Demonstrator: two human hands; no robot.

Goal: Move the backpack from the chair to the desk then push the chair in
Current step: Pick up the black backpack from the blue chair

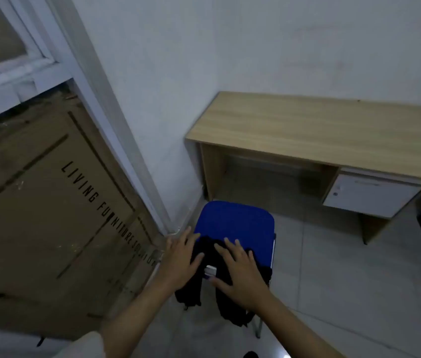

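both hands, left hand (181, 262) and right hand (237, 271), lie spread and flat on the backpack (210, 282), gripping nothing yet. it drapes over the chair (235, 220), likely readied for lifting to the table (320, 130) beyond the chair.

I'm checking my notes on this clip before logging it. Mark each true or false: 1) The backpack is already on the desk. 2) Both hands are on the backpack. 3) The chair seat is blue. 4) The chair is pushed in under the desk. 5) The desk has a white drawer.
1) False: the black backpack hangs over the chair, and nothing lies on the wooden desk.
2) True: the left hand and right hand rest spread on it.
3) True.
4) False: the chair stands out on the floor, in front of the desk.
5) True: the white drawer sits under the desk's right side.
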